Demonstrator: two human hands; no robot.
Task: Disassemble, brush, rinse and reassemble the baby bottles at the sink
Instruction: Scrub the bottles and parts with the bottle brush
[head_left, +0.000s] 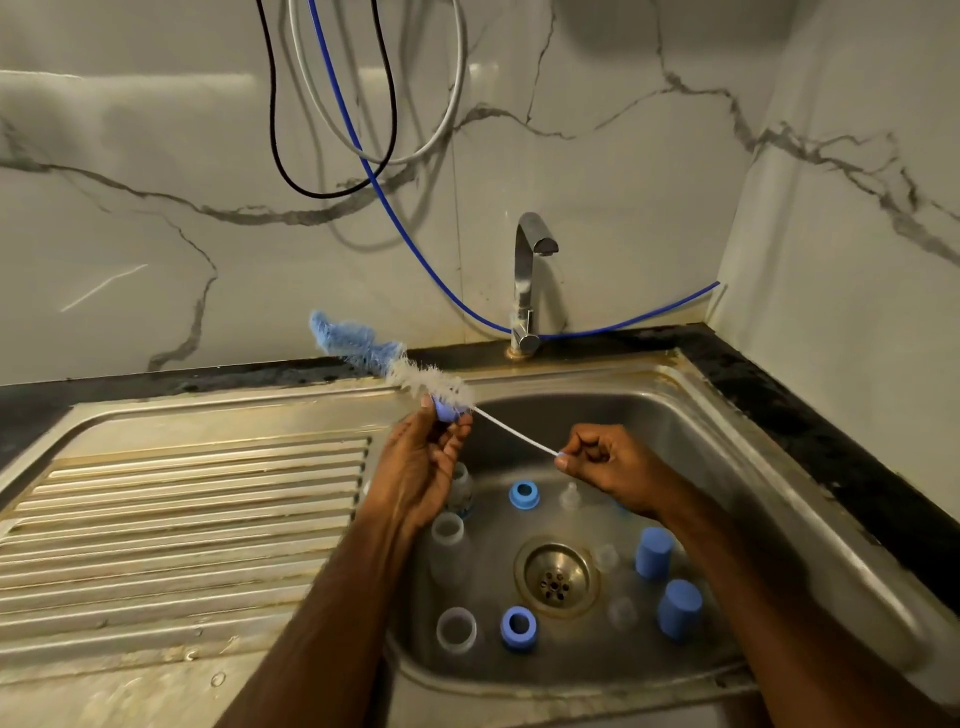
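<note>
Left hand (423, 462) held over the sink's left edge, fingers (457, 431) curled round the blue handle end of the bottle brush (387, 358); blue-and-white bristle head points up-left over the drainboard (197, 499). Right hand (602, 460) over the basin, fingers pinched on the tip of a thin white nipple brush (511, 431) that runs to the handle end in the left hand. In the sink (691, 415): clear bottles (449, 543) at left, blue collar rings (523, 493), clear nipples (605, 558) near the drain (556, 577), blue caps (653, 553) at right. Tap (527, 280) behind. No brand or writing readable anywhere.
</note>
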